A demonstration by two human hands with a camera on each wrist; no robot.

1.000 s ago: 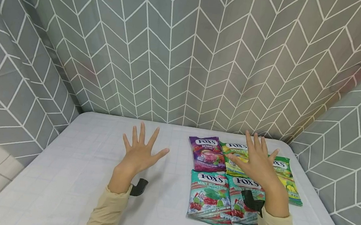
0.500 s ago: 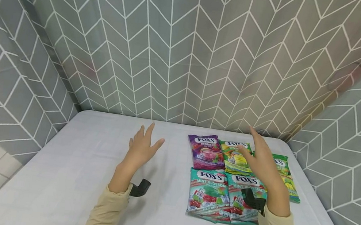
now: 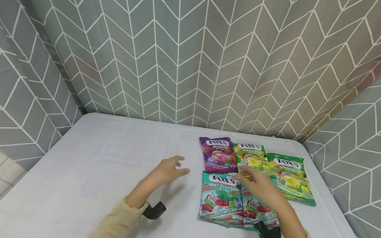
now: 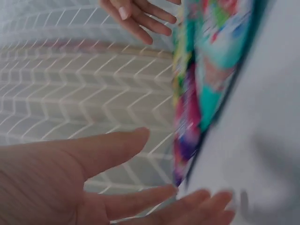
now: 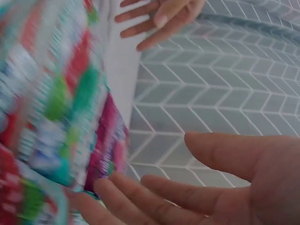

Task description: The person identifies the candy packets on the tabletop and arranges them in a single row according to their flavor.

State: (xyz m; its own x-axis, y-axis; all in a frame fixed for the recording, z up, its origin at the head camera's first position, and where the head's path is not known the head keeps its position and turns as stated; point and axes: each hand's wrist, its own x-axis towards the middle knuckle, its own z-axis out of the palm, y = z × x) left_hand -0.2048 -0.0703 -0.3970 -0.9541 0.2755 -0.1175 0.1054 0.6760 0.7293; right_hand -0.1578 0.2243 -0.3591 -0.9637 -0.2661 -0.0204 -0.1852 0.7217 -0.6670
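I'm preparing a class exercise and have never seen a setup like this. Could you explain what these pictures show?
There is no robot: a person works with a bare left hand and right hand. The wide picture comes from a camera worn on the head, looking forward and down; the close ones come from cameras on each wrist. On the white table lie a purple Berries bag, two green-and-yellow bags and two teal bags. The right hand is over the bags; whether it touches them is hard to tell. The left hand is over the table beside them. Neither appears to hold anything.
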